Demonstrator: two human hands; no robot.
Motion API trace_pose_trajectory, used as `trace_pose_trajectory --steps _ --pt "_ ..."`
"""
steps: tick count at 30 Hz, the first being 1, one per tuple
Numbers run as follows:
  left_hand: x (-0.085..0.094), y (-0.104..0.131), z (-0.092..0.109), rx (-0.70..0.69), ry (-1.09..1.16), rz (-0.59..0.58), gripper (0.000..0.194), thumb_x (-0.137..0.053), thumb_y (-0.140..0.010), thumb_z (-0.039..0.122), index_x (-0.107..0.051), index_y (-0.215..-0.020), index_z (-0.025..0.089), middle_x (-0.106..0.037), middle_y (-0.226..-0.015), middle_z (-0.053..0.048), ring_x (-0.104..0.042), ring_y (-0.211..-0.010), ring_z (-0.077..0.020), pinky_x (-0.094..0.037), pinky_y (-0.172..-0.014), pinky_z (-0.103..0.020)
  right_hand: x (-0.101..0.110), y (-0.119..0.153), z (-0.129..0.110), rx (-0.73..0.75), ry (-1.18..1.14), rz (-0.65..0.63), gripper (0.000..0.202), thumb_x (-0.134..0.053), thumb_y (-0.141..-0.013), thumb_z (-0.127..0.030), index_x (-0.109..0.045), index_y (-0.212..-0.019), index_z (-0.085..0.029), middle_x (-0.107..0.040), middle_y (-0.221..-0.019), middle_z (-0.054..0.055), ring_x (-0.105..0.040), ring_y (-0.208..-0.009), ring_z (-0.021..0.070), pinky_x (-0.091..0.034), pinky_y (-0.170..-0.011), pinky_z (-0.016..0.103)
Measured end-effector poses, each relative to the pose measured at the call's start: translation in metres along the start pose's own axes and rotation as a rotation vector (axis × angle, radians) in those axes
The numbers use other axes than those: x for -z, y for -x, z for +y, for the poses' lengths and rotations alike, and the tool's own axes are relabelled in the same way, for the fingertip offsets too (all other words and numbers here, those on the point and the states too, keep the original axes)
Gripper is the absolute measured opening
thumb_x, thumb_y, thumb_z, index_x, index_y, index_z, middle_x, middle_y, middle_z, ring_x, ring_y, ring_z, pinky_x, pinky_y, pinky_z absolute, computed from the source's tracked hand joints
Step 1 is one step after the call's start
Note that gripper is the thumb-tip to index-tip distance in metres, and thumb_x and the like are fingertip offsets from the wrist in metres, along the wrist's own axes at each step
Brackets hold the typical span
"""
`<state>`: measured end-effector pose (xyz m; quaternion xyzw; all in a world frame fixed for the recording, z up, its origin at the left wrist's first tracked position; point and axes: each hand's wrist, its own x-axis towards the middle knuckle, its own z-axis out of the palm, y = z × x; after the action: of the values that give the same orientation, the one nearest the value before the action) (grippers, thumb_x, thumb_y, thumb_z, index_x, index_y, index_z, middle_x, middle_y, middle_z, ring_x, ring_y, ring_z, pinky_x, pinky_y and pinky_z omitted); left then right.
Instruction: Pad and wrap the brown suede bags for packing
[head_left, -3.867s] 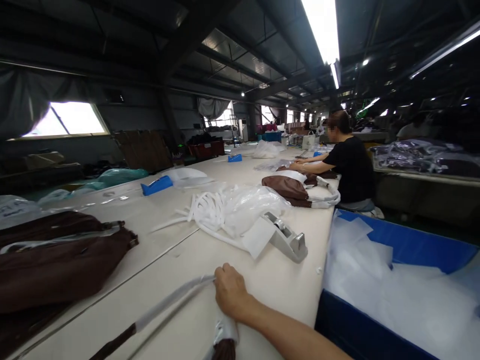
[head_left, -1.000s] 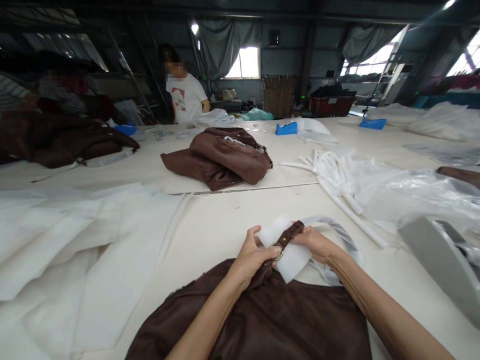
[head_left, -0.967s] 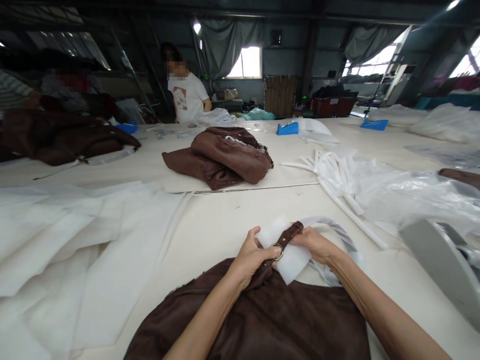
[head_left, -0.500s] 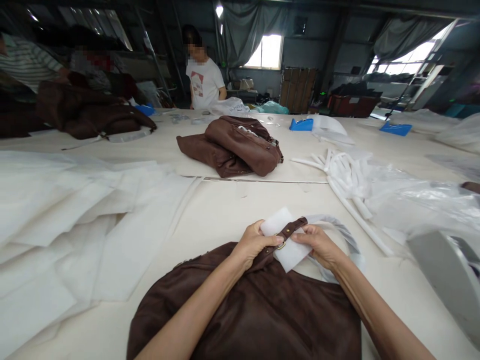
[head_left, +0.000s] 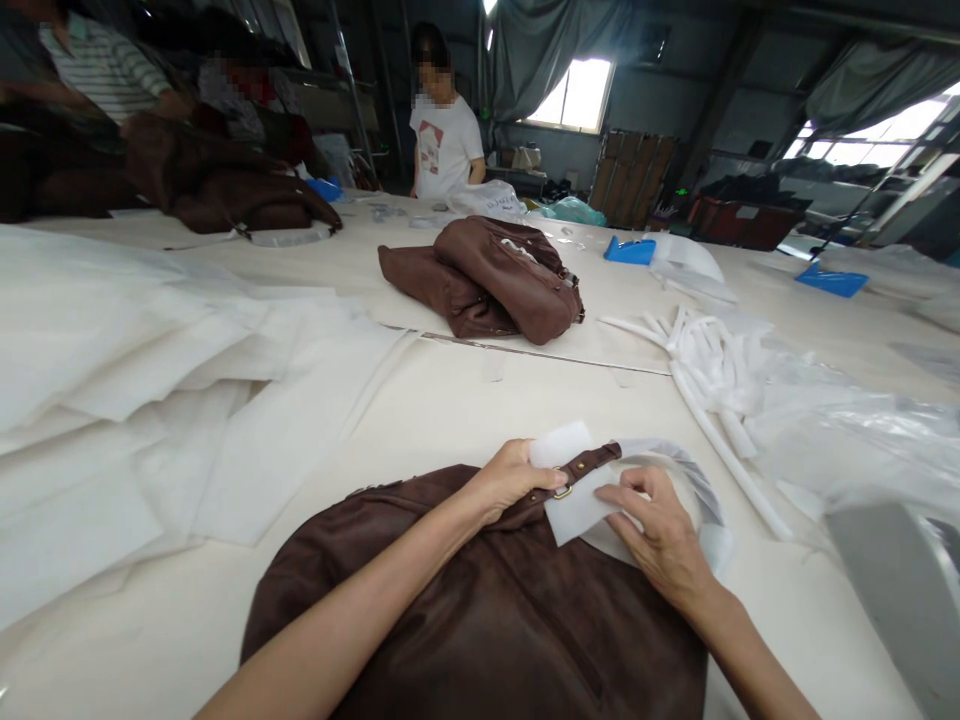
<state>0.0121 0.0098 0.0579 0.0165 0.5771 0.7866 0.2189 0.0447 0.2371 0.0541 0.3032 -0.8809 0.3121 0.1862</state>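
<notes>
A dark brown bag (head_left: 480,610) lies on the white table in front of me. Its buckled strap (head_left: 592,461) crosses over a small white foam sheet (head_left: 574,510), and beyond the buckle the handle (head_left: 694,470) is wrapped in pale film. My left hand (head_left: 517,478) pinches the strap at the buckle, with the foam beneath. At the foam's right edge, my right hand (head_left: 656,525) has its fingers curled together; its fingertips touch the sheet at the lower right, below the strap.
White sheets (head_left: 150,400) are spread at the left. Another brown bag (head_left: 510,275) lies further back. White foam strips (head_left: 712,370) and clear plastic (head_left: 862,430) lie right, near a grey device (head_left: 892,590). Blue dispensers (head_left: 630,250) stand behind. A person (head_left: 446,145) stands beyond the table.
My right hand has left the strap's end and moved down and right to the foam's edge. The foam's lower right part is bent up. The camera view has shifted and tilted.
</notes>
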Motion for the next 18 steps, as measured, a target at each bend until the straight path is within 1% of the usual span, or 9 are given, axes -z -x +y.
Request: trace_pose_trajectory --steps 2,4,6,8,9,11,14,16,18 --pt "-0.001 0.001 -0.001 -0.037 -0.031 0.002 0.037 -0.083 -0.056 0.032 -0.070 -0.081 0.009 -0.065 -0.070 -0.003 -0.055 -0.063 -0.0135 -0.041 -0.063 -0.024 0.002 -0.015 0.003 0.099 0.079 0.012 0.012 -0.060 -0.091 -0.024 -0.072 -0.094 -0.025 -0.059 -0.107 0.010 -0.055 -0.105 0.0273 -0.048 -0.092 0.047" --pt "-0.001 0.001 -0.003 -0.077 -0.073 0.014 0.036 -0.083 -0.058 0.032 -0.069 -0.083 0.010 -0.063 -0.070 -0.001 -0.053 -0.063 -0.0131 -0.038 -0.061 -0.023 0.002 -0.029 0.005 0.108 0.081 -0.016 0.011 -0.063 -0.090 -0.029 -0.071 -0.088 -0.023 -0.056 -0.127 0.012 -0.045 -0.126 0.0328 -0.039 -0.105 0.054" --pt "-0.001 0.001 -0.005 -0.106 -0.116 0.024 0.033 -0.082 -0.060 0.031 -0.068 -0.083 0.011 -0.061 -0.070 0.000 -0.051 -0.064 -0.0127 -0.037 -0.060 -0.022 0.000 -0.038 0.008 0.041 0.027 -0.073 0.018 -0.062 -0.091 -0.034 -0.069 -0.081 -0.021 -0.051 -0.140 0.012 -0.033 -0.139 0.0351 -0.033 -0.110 0.057" --pt "-0.001 0.001 -0.006 -0.120 -0.148 0.022 0.029 -0.080 -0.063 0.031 -0.067 -0.080 0.012 -0.058 -0.069 0.002 -0.048 -0.063 -0.0118 -0.035 -0.059 -0.021 -0.005 -0.042 0.012 -0.079 -0.052 -0.123 0.024 -0.062 -0.089 -0.039 -0.066 -0.075 -0.020 -0.050 -0.144 0.012 -0.031 -0.142 0.0355 -0.030 -0.111 0.059" --pt "-0.001 0.001 -0.006 -0.124 -0.161 0.017 0.028 -0.080 -0.065 0.033 -0.066 -0.079 0.013 -0.057 -0.068 0.002 -0.047 -0.063 -0.0115 -0.034 -0.059 -0.021 -0.008 -0.043 0.013 -0.146 -0.095 -0.144 0.026 -0.064 -0.087 -0.041 -0.065 -0.073 -0.020 -0.053 -0.142 0.013 -0.035 -0.140 0.0354 -0.028 -0.112 0.060" --pt "-0.002 0.002 -0.004 -0.130 -0.185 -0.009 0.030 -0.078 -0.069 0.037 -0.065 -0.081 0.013 -0.056 -0.069 0.002 -0.046 -0.064 -0.0117 -0.034 -0.060 -0.022 -0.012 -0.045 0.014 -0.263 -0.177 -0.177 0.027 -0.067 -0.083 -0.043 -0.064 -0.070 -0.021 -0.062 -0.130 0.012 -0.048 -0.130 0.0341 -0.028 -0.111 0.059" --pt "-0.003 0.007 0.000 -0.131 -0.216 -0.047 0.034 -0.072 -0.076 0.042 -0.067 -0.093 0.014 -0.061 -0.077 -0.001 -0.051 -0.072 -0.0151 -0.039 -0.066 -0.024 -0.012 -0.048 0.011 -0.352 -0.292 -0.213 0.027 -0.067 -0.081 -0.042 -0.060 -0.065 -0.021 -0.071 -0.102 0.007 -0.062 -0.103 0.0277 -0.040 -0.099 0.047" --pt "-0.003 0.010 0.004 -0.141 -0.230 -0.037 0.036 -0.065 -0.082 0.046 -0.067 -0.098 0.013 -0.064 -0.086 -0.003 -0.054 -0.080 -0.0182 -0.042 -0.073 -0.026 -0.009 -0.050 0.005 -0.363 -0.368 -0.209 0.029 -0.067 -0.081 -0.040 -0.056 -0.063 -0.021 -0.067 -0.085 0.003 -0.062 -0.087 0.0224 -0.044 -0.086 0.037" --pt "-0.003 0.014 0.006 -0.154 -0.247 -0.047 0.038 -0.061 -0.085 0.047 -0.067 -0.102 0.013 -0.065 -0.093 -0.006 -0.056 -0.087 -0.0200 -0.044 -0.078 -0.028 -0.006 -0.051 0.000 -0.380 -0.430 -0.205 0.031 -0.067 -0.080 -0.039 -0.052 -0.061 -0.020 -0.060 -0.076 0.000 -0.058 -0.079 0.0185 -0.043 -0.077 0.031"
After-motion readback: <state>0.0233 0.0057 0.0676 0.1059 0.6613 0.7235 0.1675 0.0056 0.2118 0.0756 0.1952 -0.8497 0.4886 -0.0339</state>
